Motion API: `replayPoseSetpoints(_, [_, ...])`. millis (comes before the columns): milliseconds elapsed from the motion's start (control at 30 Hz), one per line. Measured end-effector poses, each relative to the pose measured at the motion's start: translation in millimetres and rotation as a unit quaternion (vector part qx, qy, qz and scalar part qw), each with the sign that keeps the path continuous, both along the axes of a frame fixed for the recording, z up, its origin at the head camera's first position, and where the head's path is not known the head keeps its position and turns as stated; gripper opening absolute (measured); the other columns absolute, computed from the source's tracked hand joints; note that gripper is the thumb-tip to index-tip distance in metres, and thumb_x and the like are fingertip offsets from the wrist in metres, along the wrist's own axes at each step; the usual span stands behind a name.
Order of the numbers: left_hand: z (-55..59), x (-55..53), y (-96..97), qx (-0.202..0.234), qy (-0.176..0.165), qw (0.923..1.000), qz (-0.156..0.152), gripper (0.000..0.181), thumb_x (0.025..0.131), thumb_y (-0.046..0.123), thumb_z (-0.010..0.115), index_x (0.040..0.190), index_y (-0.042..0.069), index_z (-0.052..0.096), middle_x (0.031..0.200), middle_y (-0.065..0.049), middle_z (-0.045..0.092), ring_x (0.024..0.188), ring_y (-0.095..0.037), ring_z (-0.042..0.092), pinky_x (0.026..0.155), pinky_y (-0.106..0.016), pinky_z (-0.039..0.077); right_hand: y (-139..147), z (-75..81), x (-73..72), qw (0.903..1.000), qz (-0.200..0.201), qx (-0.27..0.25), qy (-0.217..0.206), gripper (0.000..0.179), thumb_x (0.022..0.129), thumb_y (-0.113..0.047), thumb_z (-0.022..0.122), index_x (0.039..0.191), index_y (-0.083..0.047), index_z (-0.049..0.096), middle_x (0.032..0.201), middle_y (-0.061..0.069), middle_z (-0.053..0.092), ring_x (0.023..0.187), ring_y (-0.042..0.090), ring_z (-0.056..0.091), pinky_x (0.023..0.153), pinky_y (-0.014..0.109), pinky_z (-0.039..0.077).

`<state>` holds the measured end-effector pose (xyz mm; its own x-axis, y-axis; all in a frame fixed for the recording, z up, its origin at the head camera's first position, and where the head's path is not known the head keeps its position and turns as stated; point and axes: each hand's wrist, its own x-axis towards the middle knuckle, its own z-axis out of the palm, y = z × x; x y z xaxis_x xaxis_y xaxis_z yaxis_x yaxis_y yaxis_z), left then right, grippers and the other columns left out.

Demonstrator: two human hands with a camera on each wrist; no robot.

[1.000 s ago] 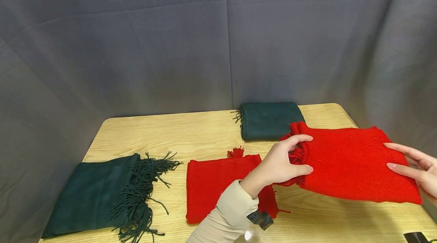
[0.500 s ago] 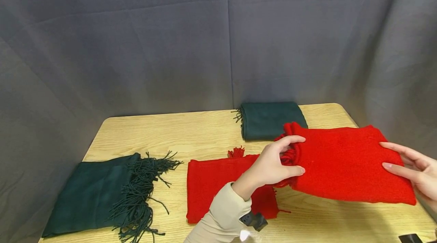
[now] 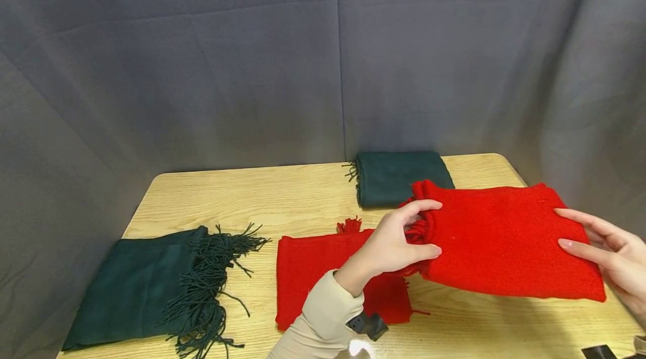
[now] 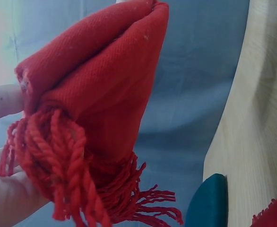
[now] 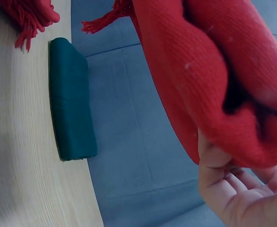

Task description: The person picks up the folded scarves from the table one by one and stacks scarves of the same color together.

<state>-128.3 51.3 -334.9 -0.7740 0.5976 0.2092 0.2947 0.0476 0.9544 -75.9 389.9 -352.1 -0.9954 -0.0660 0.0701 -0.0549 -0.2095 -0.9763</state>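
Observation:
A folded red scarf (image 3: 504, 241) is held up off the table between both hands. My left hand (image 3: 396, 244) grips its fringed end, thumb and a finger on the upper face. At the opposite, fringeless end my right hand (image 3: 613, 261) pinches the fold, seen in the right wrist view with fingers under the scarf's thick rolled layers (image 5: 190, 75). Loose red tassels (image 4: 58, 161) hang beside the left hand in the left wrist view. Below the left forearm lies another folded red scarf (image 3: 313, 275), partly covered by the arm.
A dark green scarf (image 3: 136, 291) with spread fringe lies at the table's left. Another folded dark green scarf (image 3: 398, 179) sits at the back, its front right corner behind the lifted red one. Grey cloth (image 3: 252, 67) surrounds the wooden table (image 3: 242, 196).
Both hands have shifted slightly left, carrying the held red scarf along with them. The scarves lying on the table have stayed in place.

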Motion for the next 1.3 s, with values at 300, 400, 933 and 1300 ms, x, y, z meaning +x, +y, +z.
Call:
replayPoseSetpoints(300, [1.0, -1.3, -11.8, 0.007, -0.001, 1.0, 0.003, 0.056, 0.075, 0.002, 0.069, 0.127, 0.014, 0.051, 0.115, 0.002, 0.054, 0.094, -0.005, 0.051, 0.081, -0.02, 0.044, -11.3, 5.2, -0.4, 0.9996, 0.024, 0.005, -0.015, 0.056, 0.088, 0.018, 0.039, 0.122, -0.021, 0.059, 0.104, -0.006, 0.064, 0.08, 0.017, 0.065, 0.056, 0.037, 0.053])
replayPoseSetpoints(400, [1.0, -1.8, -15.6, 0.006, -0.001, 1.0, 0.006, 0.056, 0.075, 0.002, 0.069, 0.127, 0.014, 0.051, 0.114, 0.0, 0.055, 0.094, -0.006, 0.052, 0.082, -0.02, 0.044, -14.9, 5.4, 0.1, 0.9995, 0.03, 0.007, -0.01, 0.056, 0.088, 0.018, 0.038, 0.124, -0.021, 0.057, 0.106, -0.006, 0.063, 0.083, 0.016, 0.064, 0.058, 0.036, 0.053])
replayPoseSetpoints(933, [0.0, -2.3, -34.2, -0.003, 0.017, 0.9999, 0.001, 0.056, 0.075, 0.002, 0.068, 0.128, 0.013, 0.05, 0.118, -0.001, 0.053, 0.096, -0.007, 0.051, 0.085, -0.022, 0.043, -26.2, 0.7, -1.1, 0.9981, 0.057, 0.021, 0.005, 0.056, 0.088, 0.017, 0.039, 0.132, -0.015, 0.048, 0.115, -0.005, 0.057, 0.089, 0.013, 0.062, 0.066, 0.03, 0.053])
replayPoseSetpoints(1300, [-3.8, -3.5, -49.5, -0.005, 0.015, 0.9999, -0.001, 0.058, 0.075, 0.003, 0.068, 0.129, 0.012, 0.049, 0.12, -0.003, 0.052, 0.096, -0.008, 0.051, 0.084, -0.024, 0.043, -41.7, -1.3, 1.4, 0.9955, 0.034, 0.079, 0.041, 0.057, 0.087, 0.018, 0.041, 0.135, -0.012, 0.045, 0.129, -0.008, 0.036, 0.102, 0.004, 0.037, 0.071, 0.014, 0.045])
